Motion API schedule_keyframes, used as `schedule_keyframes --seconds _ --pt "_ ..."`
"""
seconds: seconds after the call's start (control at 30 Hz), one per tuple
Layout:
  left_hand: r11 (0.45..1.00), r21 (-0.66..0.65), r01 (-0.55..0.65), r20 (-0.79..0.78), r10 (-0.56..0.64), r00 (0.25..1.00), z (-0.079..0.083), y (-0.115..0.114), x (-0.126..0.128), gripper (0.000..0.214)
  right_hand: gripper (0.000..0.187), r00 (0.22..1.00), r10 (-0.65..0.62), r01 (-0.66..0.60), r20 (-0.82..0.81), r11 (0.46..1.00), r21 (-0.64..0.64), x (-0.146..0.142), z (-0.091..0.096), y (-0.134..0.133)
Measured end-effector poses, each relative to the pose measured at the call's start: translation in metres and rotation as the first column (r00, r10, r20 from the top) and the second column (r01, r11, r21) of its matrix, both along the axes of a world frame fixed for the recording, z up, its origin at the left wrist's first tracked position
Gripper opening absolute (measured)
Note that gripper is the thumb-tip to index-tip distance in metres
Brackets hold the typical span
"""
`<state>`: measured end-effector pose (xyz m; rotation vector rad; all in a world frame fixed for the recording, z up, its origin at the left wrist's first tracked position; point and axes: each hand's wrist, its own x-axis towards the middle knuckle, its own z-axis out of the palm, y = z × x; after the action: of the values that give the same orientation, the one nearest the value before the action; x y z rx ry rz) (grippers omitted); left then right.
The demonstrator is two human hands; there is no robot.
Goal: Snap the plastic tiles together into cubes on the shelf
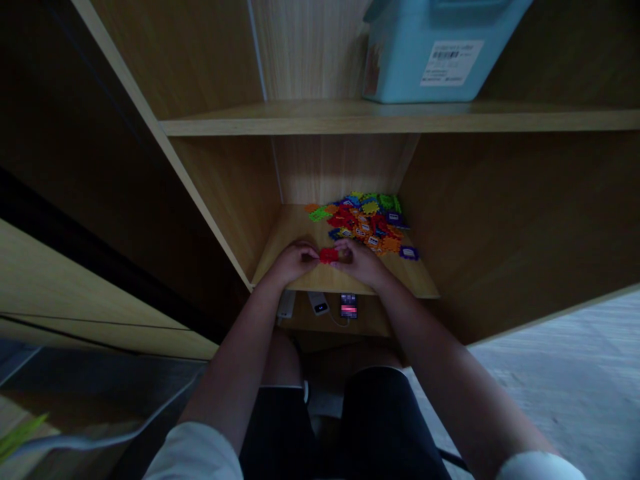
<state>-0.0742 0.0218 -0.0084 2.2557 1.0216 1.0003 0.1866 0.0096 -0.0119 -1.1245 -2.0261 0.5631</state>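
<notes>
On a pale wood-grain shelf (285, 230), our left hand (295, 261) and right hand (359, 260) pinch one small red piece (329, 255) from opposite sides, near the front edge. Just this piece is in hand; behind it, a jumbled pile (371, 209) of flat, toothed, plastic-looking tiles (391, 245) in orange, red, blue, green and yellow lies unheld. We cannot tell whether any are joined.

dim light leaves the upper left nearly black, and the label (451, 63) seems slightly blurred.
</notes>
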Motion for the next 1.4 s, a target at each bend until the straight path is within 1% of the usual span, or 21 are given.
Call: schedule_keyframes --seconds 0.23,0.37,0.5,0.67,1.1,1.2,1.27,1.3,1.33,1.37,1.4 --pt "1.000 -0.011 -0.002 0.028 0.002 1.000 0.003 -0.003 0.001 0.006 0.049 0.999 -0.026 0.026 0.018 1.000 -0.003 -0.001 0.004 -0.003" --pt "1.000 -0.022 -0.009 0.029 0.009 1.000 0.003 -0.003 0.001 0.008 0.050 1.000 -0.010 0.010 0.003 1.000 0.005 -0.001 0.004 -0.004" --pt "1.000 -0.014 -0.009 0.022 0.009 1.000 0.003 -0.003 0.000 0.008 0.046 1.000 0.007 -0.007 -0.011 1.000 -0.001 -0.001 0.003 -0.004" --pt "1.000 -0.005 0.001 0.033 -0.001 0.999 0.004 -0.004 0.001 0.007 0.042 1.000 0.000 0.000 -0.006 1.000 0.017 -0.001 0.002 -0.003" --pt "0.999 -0.042 -0.004 0.034 0.005 0.999 0.009 -0.008 0.002 0.008 0.043 1.000 -0.002 0.002 0.010 1.000 0.014 -0.002 0.003 -0.005" --pt "0.999 -0.041 -0.009 0.034 0.010 0.999 0.009 -0.008 0.002 0.007 0.042 0.999 -0.016 0.015 0.040 0.999 0.040 -0.003 0.004 -0.005" --pt "0.999 -0.037 -0.017 0.032 0.018 0.999 0.010 -0.008 0.002 0.007 0.035 0.997 -0.058 0.052 0.058 0.994 0.098 -0.001 0.006 -0.005" --pt "0.999 -0.037 -0.026 0.029 0.028 0.999 0.010 -0.008 0.002 0.007 0.030 0.993 -0.102 0.093 0.054 0.986 0.139 0.000 0.007 -0.005" --pt "0.998 -0.041 -0.042 0.025 0.043 0.999 0.010 -0.009 0.002 0.007 0.025 0.984 -0.172 0.162 0.040 0.970 0.184 0.002 0.008 -0.005" --pt "0.997 -0.045 -0.063 0.017 0.064 0.998 0.010 -0.009 0.002 0.007 0.024 0.963 -0.269 0.258 0.017 0.940 0.224 0.005 0.008 -0.005" --pt "0.995 -0.050 -0.088 0.008 0.089 0.996 0.010 -0.009 0.003 0.007 0.025 0.925 -0.380 0.369 -0.005 0.894 0.255 0.007 0.009 -0.005"
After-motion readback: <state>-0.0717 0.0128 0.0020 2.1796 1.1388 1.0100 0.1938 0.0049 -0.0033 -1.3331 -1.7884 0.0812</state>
